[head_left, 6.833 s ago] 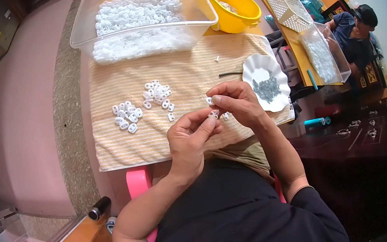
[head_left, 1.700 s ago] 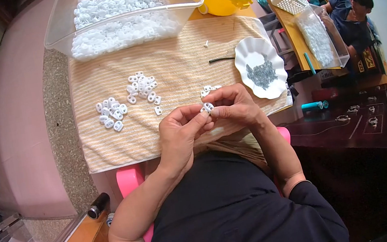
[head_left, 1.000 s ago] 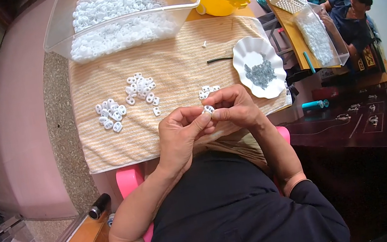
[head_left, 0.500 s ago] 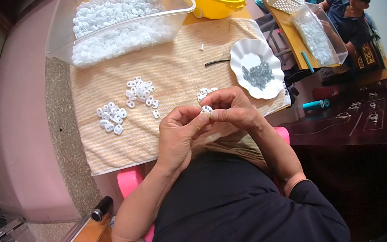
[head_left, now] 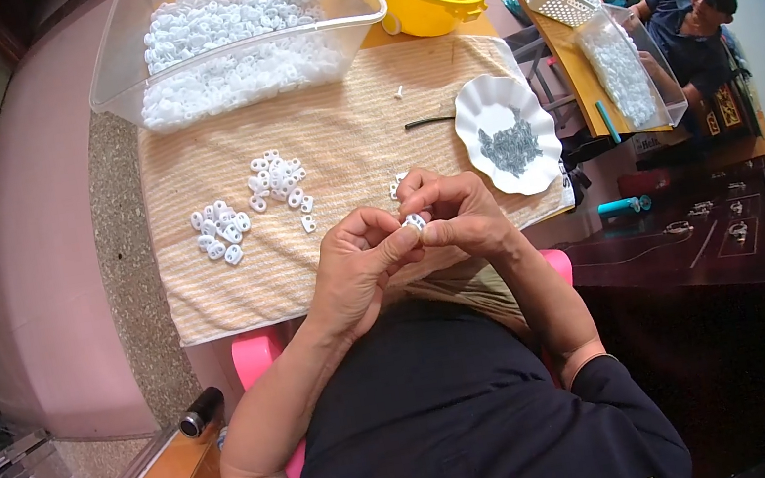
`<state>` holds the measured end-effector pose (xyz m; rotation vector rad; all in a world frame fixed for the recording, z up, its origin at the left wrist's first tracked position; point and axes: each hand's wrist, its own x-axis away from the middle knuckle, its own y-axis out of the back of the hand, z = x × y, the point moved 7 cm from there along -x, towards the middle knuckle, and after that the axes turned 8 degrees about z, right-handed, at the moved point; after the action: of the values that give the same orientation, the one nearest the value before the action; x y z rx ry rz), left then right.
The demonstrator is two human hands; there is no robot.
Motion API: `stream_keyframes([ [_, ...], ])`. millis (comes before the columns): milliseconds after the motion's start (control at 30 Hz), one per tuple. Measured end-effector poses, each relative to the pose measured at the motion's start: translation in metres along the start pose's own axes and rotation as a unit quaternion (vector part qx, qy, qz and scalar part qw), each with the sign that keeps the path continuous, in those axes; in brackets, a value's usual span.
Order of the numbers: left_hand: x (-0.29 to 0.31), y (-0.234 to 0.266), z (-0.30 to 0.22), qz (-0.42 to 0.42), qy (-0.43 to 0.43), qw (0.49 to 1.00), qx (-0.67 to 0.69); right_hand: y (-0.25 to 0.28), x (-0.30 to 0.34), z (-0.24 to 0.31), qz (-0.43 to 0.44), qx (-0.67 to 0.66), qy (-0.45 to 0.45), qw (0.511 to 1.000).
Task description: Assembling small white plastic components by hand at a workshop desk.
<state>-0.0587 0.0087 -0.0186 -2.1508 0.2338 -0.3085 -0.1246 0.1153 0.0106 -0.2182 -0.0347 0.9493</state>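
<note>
My left hand (head_left: 347,270) and my right hand (head_left: 467,216) meet above the near edge of the towel. Between their thumbs and fingers they pinch a small white two-holed cord lock (head_left: 414,221); the fingertips cover part of it. Just beyond the right hand lies a small group of white pieces (head_left: 395,183), mostly hidden by that hand. Two loose heaps of similar white cord locks, one at left (head_left: 221,232) and one farther back (head_left: 277,178), rest on the towel. Right of my hands, a white scalloped plate (head_left: 548,175) holds many tiny grey metallic bits (head_left: 513,148).
A striped towel (head_left: 201,168) covers the table. At its back stand a clear bin (head_left: 236,40) of white pieces and a yellow tub (head_left: 465,1). A black rod (head_left: 429,122) lies by the plate. Another person (head_left: 685,31) sits at a table on the right.
Both hands have shifted very slightly to the right with the cord lock, and it has turned a little in the fingers. My right index finger has risen, covering more of the small group behind.
</note>
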Motion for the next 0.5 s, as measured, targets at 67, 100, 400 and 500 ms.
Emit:
stream_keyframes([
  [67, 0.000, -0.001, 0.000, 0.005, -0.001, 1.000, 0.000, -0.001, 0.000, 0.002, 0.005, 0.019, 0.005, 1.000],
  [100, 0.001, -0.003, -0.001, 0.008, -0.002, 1.000, -0.004, -0.002, 0.000, 0.005, 0.009, 0.042, 0.016, 0.999],
  [400, 0.004, -0.010, -0.003, 0.030, -0.008, 1.000, -0.001, -0.012, 0.004, 0.017, 0.007, 0.099, 0.066, 0.993],
  [500, 0.005, -0.010, -0.002, 0.030, -0.013, 0.999, 0.007, -0.014, 0.005, 0.020, 0.006, 0.116, 0.088, 0.989],
])
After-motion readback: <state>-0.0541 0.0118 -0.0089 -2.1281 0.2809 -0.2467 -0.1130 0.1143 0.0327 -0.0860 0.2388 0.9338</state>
